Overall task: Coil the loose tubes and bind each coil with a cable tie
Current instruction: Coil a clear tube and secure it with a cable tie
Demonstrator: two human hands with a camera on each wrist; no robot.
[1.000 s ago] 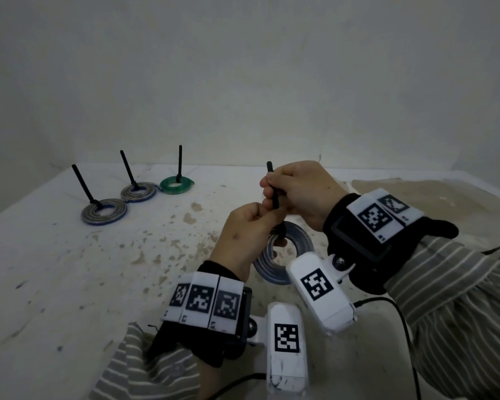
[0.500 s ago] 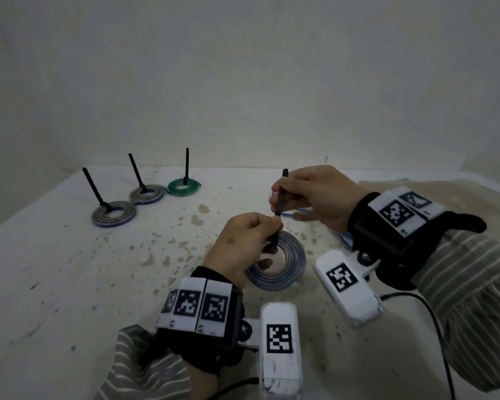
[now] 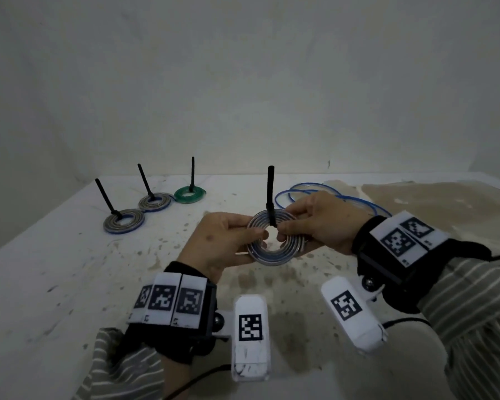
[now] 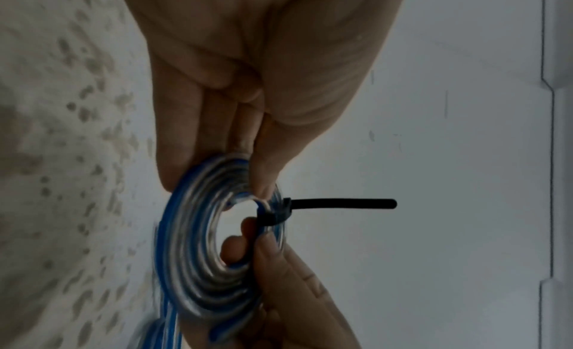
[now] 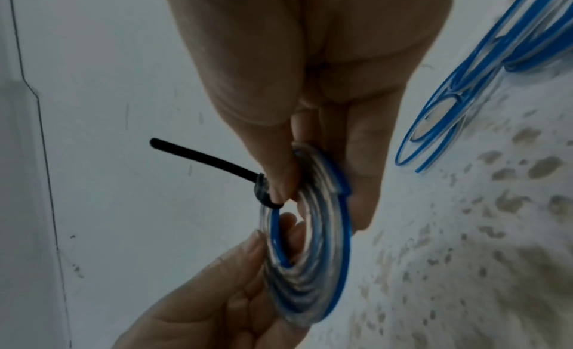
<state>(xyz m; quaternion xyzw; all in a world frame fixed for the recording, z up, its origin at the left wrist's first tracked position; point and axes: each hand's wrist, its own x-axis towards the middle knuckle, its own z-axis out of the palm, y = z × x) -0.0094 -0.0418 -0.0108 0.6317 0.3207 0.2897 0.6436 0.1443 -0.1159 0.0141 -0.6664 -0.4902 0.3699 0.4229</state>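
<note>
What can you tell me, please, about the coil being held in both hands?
The held coil is a flat spiral of clear tubing with a blue stripe, wound round an open centre. A black cable tie binds one side, its tail standing up. The left hand and right hand pinch opposite sides, holding it above the table.

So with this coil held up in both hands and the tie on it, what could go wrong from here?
The coil is held above the table only by pinches from the left hand and right hand, so it could slip and spring loose if the cable tie isn't fully tight. The tie's long tail sticks up and could snag. The loose blue tube behind the right hand might catch a sleeve.
</note>
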